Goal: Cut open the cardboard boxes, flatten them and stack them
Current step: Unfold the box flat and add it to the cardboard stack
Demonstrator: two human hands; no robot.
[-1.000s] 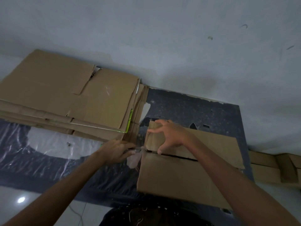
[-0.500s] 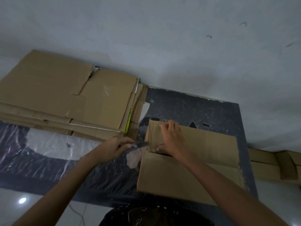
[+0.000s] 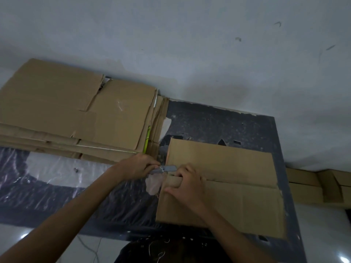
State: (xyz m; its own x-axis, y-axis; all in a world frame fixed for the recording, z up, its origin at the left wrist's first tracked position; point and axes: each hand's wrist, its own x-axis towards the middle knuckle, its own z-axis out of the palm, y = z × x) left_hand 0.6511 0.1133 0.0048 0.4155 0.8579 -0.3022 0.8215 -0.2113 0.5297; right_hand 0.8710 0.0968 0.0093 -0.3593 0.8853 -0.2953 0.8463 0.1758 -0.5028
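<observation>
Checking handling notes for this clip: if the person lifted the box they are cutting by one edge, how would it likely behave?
The cardboard box lies nearly flat and looks empty, so probably light. Its flap seam is already open, so the panels would likely hinge and sag.

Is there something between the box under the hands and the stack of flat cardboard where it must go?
Nothing visible blocks the way. The box lies right of the stack, with only dark floor covering and the left hand holding the cutter between them.
</observation>
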